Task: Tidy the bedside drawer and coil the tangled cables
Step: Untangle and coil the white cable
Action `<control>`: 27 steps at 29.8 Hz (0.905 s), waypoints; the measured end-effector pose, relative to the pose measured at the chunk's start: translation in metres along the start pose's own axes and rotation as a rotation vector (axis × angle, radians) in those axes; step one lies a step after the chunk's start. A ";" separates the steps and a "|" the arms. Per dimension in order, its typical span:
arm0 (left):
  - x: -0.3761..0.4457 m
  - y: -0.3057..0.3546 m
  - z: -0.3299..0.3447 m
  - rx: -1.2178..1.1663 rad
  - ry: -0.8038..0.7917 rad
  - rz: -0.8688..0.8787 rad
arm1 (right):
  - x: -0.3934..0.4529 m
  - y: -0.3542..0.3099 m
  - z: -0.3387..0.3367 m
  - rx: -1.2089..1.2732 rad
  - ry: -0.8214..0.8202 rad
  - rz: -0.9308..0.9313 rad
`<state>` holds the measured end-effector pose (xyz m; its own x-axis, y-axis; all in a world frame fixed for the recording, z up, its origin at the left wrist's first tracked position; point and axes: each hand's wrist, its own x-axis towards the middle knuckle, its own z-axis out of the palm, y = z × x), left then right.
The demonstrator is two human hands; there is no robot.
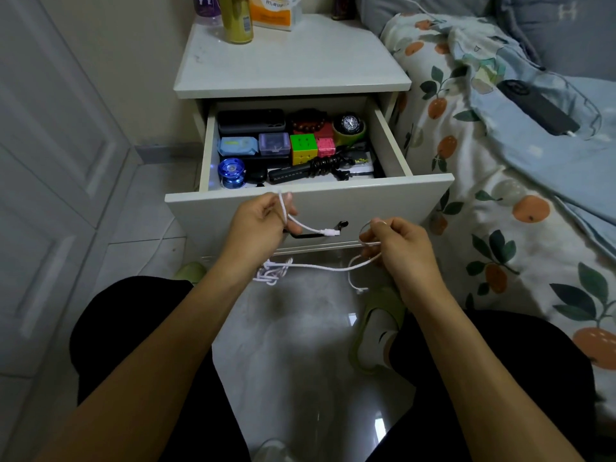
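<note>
Both hands held out in front of the open drawer (310,198), below its front panel. Left hand (258,225): fingers curled round a white cable (313,266), a loop of it rising above the fist near the drawer's top edge. One plug end (331,232) sticks out to the right of this grip, just in front of the black drawer handle (340,225). Right hand (398,243): fingers and thumb pinch a small loop of the same cable; a short tail hangs below the grip, ending in a second plug (360,290) above the green slipper (376,315).

Between the two grips the cable sags in a shallow line. Under the left wrist it bunches into a knotted tangle (271,271), hanging over the floor.

Beyond the hands, inside the drawer: blue yo-yo (231,172), puzzle cube (303,149), watch (350,123), coiled black cable (325,165).
</note>
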<state>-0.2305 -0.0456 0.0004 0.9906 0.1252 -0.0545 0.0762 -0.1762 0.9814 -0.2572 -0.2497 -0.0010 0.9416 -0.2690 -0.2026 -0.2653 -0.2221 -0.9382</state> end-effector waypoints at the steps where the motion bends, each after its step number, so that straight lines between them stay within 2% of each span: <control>1: 0.000 -0.002 0.000 0.044 -0.030 -0.032 | 0.000 0.001 -0.001 -0.064 -0.004 -0.025; 4: -0.001 -0.006 -0.001 0.097 -0.090 -0.095 | 0.000 0.005 -0.001 -0.350 -0.070 -0.099; 6: -0.002 -0.007 -0.002 0.039 -0.114 -0.171 | -0.002 0.007 0.001 -0.596 -0.039 -0.190; 8: -0.001 -0.008 -0.003 -0.095 -0.109 -0.271 | -0.005 0.007 0.003 -0.629 -0.030 -0.372; 10: 0.000 -0.009 -0.003 -0.235 -0.084 -0.365 | -0.009 0.003 0.005 -0.537 -0.183 -0.525; 13: 0.001 -0.008 -0.003 -0.409 -0.035 -0.476 | -0.015 0.000 0.013 -0.506 -0.523 -0.504; 15: 0.000 -0.007 -0.002 -0.461 -0.019 -0.526 | -0.018 0.002 0.020 -0.549 -0.607 -0.508; 18: -0.002 -0.006 -0.002 -0.495 -0.049 -0.552 | -0.019 0.003 0.025 -0.517 -0.570 -0.509; 23: -0.005 -0.003 -0.009 -0.650 -0.196 -0.471 | -0.009 0.004 0.015 -0.381 -0.351 -0.364; 25: -0.006 -0.002 -0.012 -0.627 -0.231 -0.426 | -0.009 0.002 0.014 -0.302 -0.341 -0.289; 27: -0.006 -0.002 -0.012 -0.565 -0.220 -0.391 | -0.010 -0.002 0.013 -0.185 -0.403 -0.258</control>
<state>-0.2381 -0.0347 0.0013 0.9072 -0.1342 -0.3987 0.4187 0.3806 0.8245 -0.2634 -0.2340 -0.0008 0.9766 0.1917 -0.0971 -0.0112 -0.4058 -0.9139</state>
